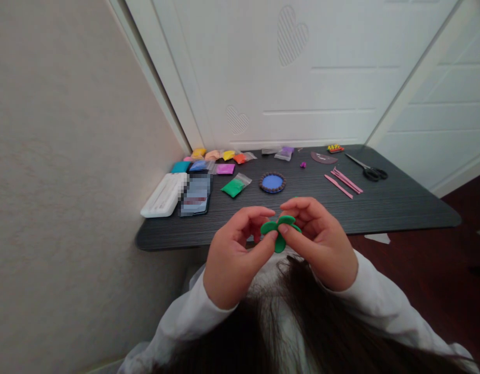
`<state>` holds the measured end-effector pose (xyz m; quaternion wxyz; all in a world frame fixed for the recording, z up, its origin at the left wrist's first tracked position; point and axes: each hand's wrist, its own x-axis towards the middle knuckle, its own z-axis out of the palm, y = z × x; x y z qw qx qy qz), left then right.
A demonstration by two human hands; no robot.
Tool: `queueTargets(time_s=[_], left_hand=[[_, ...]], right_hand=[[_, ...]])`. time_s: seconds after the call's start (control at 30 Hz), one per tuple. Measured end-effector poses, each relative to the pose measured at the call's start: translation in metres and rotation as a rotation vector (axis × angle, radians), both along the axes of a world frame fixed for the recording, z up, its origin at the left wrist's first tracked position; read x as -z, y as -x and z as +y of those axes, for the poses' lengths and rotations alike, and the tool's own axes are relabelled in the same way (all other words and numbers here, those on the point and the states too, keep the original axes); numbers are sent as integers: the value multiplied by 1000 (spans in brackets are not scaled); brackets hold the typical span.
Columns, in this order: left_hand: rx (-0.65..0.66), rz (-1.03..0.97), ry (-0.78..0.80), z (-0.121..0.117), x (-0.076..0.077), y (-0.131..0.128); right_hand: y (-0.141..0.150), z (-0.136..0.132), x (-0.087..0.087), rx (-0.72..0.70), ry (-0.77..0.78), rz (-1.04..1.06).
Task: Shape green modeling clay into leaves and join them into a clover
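Note:
Between my two hands is a green clay clover (279, 243) with several rounded leaves, held up just in front of the table's near edge. My left hand (240, 254) pinches its left side, thumb near the centre. From the other side my right hand (321, 241) grips it, with the thumb pressed on the middle of the leaves. The fingers behind the clover are partly hidden. Beyond the hands lies a blue clay disc (272, 182) ringed by a dark brown beaded rim. A packet of green clay (235, 187) rests to its left.
On the dark table (310, 208) are more clay packets (225, 169), a phone (196, 195) and a white box (165, 195) at left. Pink modelling tools (339, 186), black-handled scissors (372, 173) and a small purple piece (303, 164) lie toward the right. A wall closes the left side.

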<state>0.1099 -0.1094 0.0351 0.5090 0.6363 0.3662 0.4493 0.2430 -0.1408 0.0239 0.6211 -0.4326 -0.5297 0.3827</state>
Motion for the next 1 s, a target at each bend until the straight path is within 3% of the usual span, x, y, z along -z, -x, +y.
queueTargets(time_s=[0.53, 1.0], left_hand=[[13, -45, 66, 1, -2, -2], [68, -47, 60, 2, 2, 3]], right_hand=[[2, 1, 4, 73, -52, -19], [0, 2, 5, 42, -30, 38]])
